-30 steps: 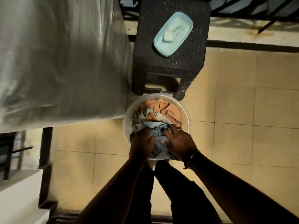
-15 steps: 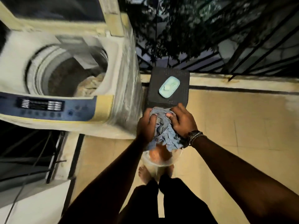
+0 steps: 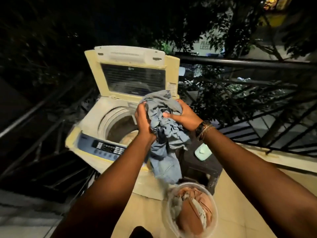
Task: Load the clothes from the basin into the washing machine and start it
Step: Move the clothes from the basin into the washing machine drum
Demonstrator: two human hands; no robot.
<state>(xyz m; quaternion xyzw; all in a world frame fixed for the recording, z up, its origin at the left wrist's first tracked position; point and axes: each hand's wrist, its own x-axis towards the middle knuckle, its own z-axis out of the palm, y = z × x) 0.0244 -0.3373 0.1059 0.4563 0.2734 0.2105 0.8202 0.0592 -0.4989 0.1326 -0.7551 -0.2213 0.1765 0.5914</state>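
So the blue-grey clothes bundle point(image 3: 163, 127) that both hands were digging out of the basin point(image 3: 214, 208) a second ago is now up at chest height, right over the near-right edge of the washing machine point(image 3: 96, 124), with one leg of fabric dangling down past the front corner. Left hand point(image 3: 144, 121) has its fingers curled into the left side of the wad, right hand point(image 3: 185, 115) is clamped on from the other side, thumb pressing in. Lid point(image 3: 132, 73) is already flipped up, so I'd say this load just needs to swing left and drop in. Drum point(image 3: 120, 127) looks like it's got something pale/tan at the bottom already, hard to tell what exactly. Basin's on the floor by the dark stool point(image 3: 202, 167), holding orange-brown stuff plus a pale piece, so more trips to go before hitting the control panel point(image 3: 104, 148).
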